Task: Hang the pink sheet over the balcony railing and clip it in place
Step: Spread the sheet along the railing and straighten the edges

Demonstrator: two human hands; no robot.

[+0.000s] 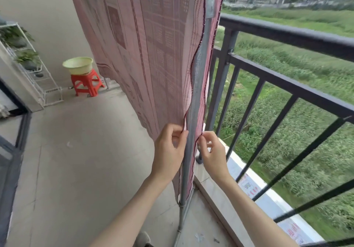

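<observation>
Your left hand and right hand each pinch a dark-trimmed edge of the pink sheet, either side of the grey pole. It's draped over that rack, beside the balcony railing; red stool farther back.

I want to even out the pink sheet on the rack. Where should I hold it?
Probably by the dark-stitched side hems of the pink sheet, low down, from the near end of the rack. Both layers hang free there beside the grey pole, where the left hand and right hand pinch them.
</observation>
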